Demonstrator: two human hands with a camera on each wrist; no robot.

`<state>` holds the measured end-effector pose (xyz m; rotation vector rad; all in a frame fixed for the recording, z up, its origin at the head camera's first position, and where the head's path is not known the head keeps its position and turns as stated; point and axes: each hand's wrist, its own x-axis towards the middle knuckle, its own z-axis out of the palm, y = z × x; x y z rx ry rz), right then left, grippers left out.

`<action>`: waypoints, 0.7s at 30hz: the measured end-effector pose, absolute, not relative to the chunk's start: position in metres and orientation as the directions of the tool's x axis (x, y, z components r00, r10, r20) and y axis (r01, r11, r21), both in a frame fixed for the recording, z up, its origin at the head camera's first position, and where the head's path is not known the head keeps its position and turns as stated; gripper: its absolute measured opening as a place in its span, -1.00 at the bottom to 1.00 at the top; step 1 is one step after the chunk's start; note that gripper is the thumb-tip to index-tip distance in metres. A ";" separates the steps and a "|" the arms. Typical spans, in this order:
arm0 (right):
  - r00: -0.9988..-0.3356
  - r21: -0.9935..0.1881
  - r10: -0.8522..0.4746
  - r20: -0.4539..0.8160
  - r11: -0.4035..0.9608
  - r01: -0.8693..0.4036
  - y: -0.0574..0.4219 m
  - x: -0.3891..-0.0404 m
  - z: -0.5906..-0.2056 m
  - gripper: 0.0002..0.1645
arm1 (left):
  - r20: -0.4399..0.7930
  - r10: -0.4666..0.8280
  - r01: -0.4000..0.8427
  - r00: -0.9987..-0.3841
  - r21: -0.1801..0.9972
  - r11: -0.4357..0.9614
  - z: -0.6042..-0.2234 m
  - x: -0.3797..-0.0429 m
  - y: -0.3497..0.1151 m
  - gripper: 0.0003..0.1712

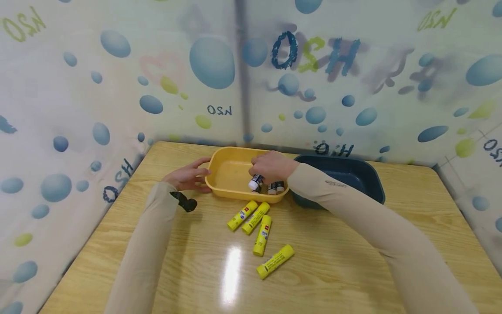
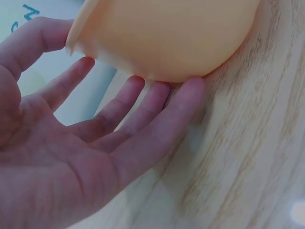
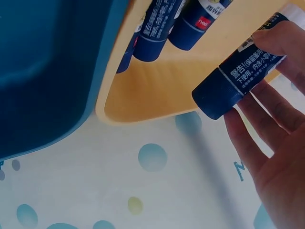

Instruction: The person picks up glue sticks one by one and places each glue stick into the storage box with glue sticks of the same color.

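My right hand (image 1: 272, 166) is over the yellow bin (image 1: 231, 195) and grips a dark blue glue stick (image 3: 238, 71) with a whitish end, thumb on one side and fingers on the other. More dark blue glue sticks (image 3: 155, 28) lie in the bin, at its right end. At the bin's left end, my left hand (image 1: 188, 178) holds the wall: the thumb is at the rim and the spread fingertips (image 2: 193, 88) touch the outside. Several yellow glue sticks (image 1: 262, 235) lie on the table in front of the bin.
A dark blue bin (image 1: 374, 183) stands right beside the yellow one, under my right forearm. The wooden table (image 1: 333, 270) ends at a patterned wall covering (image 1: 176, 126) behind the bins. A black strap end (image 1: 186, 203) hangs at my left wrist.
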<state>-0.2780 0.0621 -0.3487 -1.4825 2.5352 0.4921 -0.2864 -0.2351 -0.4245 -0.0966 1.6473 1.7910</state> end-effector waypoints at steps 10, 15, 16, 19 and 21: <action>-0.513 0.212 -0.785 -0.348 0.467 -0.858 0.051 -0.291 -0.355 -0.61 | -0.495 0.404 -0.514 -0.769 0.855 0.070 -0.425 -0.285 -0.233 -0.22; -0.504 0.210 -0.781 -0.368 0.459 -0.864 0.046 -0.296 -0.362 -0.65 | -0.504 0.384 -0.506 -0.774 0.856 0.104 -0.424 -0.286 -0.230 -0.19; -0.503 0.211 -0.781 -0.369 0.457 -0.864 0.045 -0.297 -0.364 -0.66 | -0.505 0.381 -0.505 -0.774 0.856 0.110 -0.424 -0.287 -0.229 -0.18; -0.495 0.212 -0.780 -0.383 0.448 -0.869 0.040 -0.298 -0.369 -0.69 | -0.507 0.375 -0.498 -0.776 0.857 0.128 -0.423 -0.288 -0.228 -0.17; -0.488 0.213 -0.779 -0.394 0.439 -0.873 0.038 -0.298 -0.373 -0.72 | -0.506 0.376 -0.496 -0.776 0.858 0.132 -0.422 -0.289 -0.227 -0.17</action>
